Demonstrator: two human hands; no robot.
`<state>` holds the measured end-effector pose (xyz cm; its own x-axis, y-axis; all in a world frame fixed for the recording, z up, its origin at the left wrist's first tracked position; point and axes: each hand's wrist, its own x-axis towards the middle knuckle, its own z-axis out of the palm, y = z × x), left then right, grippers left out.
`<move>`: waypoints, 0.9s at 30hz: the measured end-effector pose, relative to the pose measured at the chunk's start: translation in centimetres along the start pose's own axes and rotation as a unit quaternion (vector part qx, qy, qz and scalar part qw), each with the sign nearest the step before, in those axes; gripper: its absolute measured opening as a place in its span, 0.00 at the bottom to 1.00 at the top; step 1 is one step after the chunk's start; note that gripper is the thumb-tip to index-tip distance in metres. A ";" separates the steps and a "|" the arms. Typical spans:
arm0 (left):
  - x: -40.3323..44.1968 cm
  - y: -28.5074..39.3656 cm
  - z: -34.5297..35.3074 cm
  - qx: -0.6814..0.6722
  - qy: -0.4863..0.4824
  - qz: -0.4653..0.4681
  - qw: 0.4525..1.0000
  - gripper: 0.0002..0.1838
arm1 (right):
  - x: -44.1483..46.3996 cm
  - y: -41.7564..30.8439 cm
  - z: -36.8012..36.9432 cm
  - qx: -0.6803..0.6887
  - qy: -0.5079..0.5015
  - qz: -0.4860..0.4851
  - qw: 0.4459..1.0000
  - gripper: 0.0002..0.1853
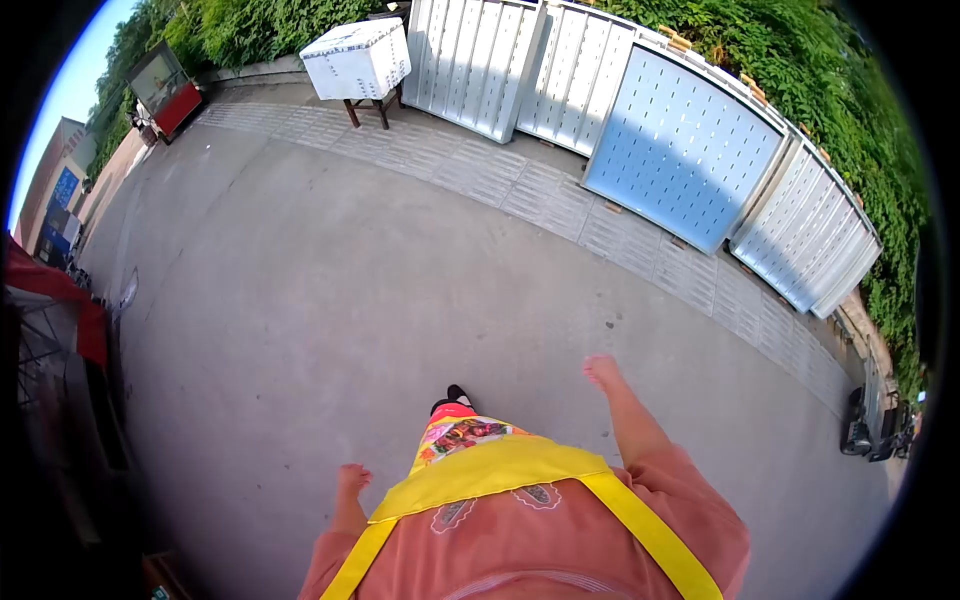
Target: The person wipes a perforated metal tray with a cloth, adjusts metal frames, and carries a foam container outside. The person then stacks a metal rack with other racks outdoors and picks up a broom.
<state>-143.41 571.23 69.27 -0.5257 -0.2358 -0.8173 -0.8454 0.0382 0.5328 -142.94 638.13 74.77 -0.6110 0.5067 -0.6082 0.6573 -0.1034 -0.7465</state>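
My left hand (355,477) hangs low at my left side, above the grey concrete ground (330,270). Its fingers look loosely curled and hold nothing that shows. Farther forward, my right hand (601,370) swings out ahead of my body on the right. Its fingers are curled together, with no object visible in them. Between the hands lies the yellow apron (490,470) with a printed lower part, worn over a reddish-brown shirt (560,550). One dark shoe (457,394) shows beyond the apron. Neither hand touches anything.
Large metal panels (690,150) with slots stand along the far edge before green bushes (790,50). A white box (357,60) rests on a dark wooden stand. A red-based cart (172,105) stands far left. Parked vehicles (870,425) are at right, red fabric (60,290) at left.
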 end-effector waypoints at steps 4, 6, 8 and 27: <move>8.5 10.9 2.1 -0.037 0.066 -0.030 0.997 0.08 | 13.3 -16.6 7.8 -0.036 -0.082 -0.113 0.990 0.10; 12.5 16.6 1.9 -0.040 0.098 -0.047 0.993 0.07 | 17.1 -21.8 10.6 -0.015 -0.112 -0.133 0.985 0.10; 17.2 26.9 6.8 -0.056 0.134 -0.047 0.988 0.07 | 21.9 -23.5 12.7 -0.014 -0.114 -0.090 0.989 0.10; 39.9 97.7 49.5 0.192 -0.164 0.124 0.960 0.13 | 70.5 -66.2 8.1 0.156 0.058 0.067 0.984 0.11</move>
<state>-251.60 613.65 77.85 -0.6634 0.1424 -0.7346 -0.6302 0.4228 0.6512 -233.07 673.79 79.11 -0.4623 0.5630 -0.6851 0.5495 -0.4245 -0.7196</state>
